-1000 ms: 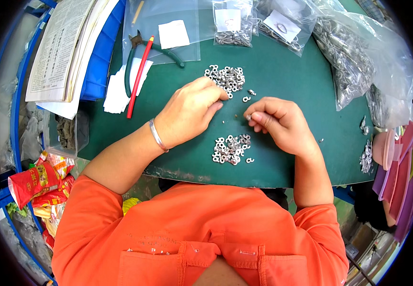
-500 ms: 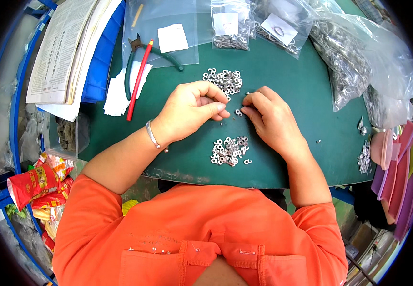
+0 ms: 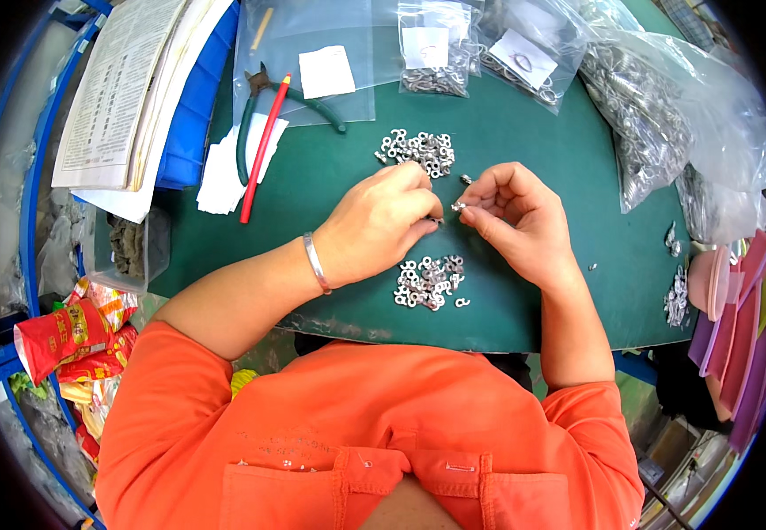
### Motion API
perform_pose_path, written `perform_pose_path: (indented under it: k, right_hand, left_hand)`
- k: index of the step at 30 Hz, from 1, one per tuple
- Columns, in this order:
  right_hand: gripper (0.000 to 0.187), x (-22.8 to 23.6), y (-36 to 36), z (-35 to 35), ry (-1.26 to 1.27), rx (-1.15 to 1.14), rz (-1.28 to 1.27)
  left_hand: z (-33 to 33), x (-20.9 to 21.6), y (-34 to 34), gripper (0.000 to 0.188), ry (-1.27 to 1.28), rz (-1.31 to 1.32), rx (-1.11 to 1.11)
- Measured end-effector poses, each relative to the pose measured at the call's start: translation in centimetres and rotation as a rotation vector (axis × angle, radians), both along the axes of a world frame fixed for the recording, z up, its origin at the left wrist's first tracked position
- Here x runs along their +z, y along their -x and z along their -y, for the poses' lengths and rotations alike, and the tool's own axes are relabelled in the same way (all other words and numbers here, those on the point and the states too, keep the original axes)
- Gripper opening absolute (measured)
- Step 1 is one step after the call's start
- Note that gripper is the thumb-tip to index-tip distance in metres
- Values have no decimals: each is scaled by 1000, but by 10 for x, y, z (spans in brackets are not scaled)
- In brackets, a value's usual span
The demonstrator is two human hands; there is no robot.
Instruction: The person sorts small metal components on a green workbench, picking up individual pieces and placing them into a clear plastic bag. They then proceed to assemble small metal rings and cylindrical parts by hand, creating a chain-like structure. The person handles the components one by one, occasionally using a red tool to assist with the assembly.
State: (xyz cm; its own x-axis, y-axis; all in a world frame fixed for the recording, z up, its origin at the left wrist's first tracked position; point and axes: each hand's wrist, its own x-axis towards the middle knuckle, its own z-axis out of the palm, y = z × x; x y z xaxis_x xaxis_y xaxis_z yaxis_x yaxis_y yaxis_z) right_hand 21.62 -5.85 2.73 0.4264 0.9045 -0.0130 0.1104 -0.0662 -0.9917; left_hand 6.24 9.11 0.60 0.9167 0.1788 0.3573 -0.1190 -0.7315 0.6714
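My right hand (image 3: 524,221) pinches a small silver metal hook (image 3: 459,207) between thumb and fingertips. My left hand (image 3: 381,223) is closed just to its left, thumb and fingers together low over the table; a tiny bit of metal seems to show at the fingertips, too small to name. Another small metal piece (image 3: 466,179) lies on the table beyond the right fingertips. Beyond my left hand is a pile of small silver ring-and-hook pieces (image 3: 434,152). A second pile of similar pieces (image 3: 424,284) lies nearer to me, one piece slightly apart.
On the green table (image 3: 330,309), green-handled cutters (image 3: 243,146) and a red pen (image 3: 265,150) lie at the left on white paper. Bags of metal parts (image 3: 436,75) line the back, with a big one (image 3: 635,115) at right. A blue bin (image 3: 197,115) holds papers.
My right hand has picked up a small hook from the table and turned its fingertips up. My left hand has moved slightly nearer and right, its fingers now closed downward.
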Motion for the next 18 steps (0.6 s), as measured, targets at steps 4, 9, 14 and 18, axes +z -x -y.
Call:
perform_pose_path:
  k: [4,9,14,18]
  right_hand:
    - [10,6,-4,3,-57,127,271]
    - [12,11,-3,4,-126,374,488]
    - [11,10,-8,1,-118,371,543]
    - [10,-3,-8,-10,11,3,806]
  left_hand:
    - [-3,7,3,14,323,-108,78]
    - [-7,15,2,11,996,-255,147]
    - [-12,13,2,18,1114,-246,129]
    - [-12,14,1,17,1211,-251,126]
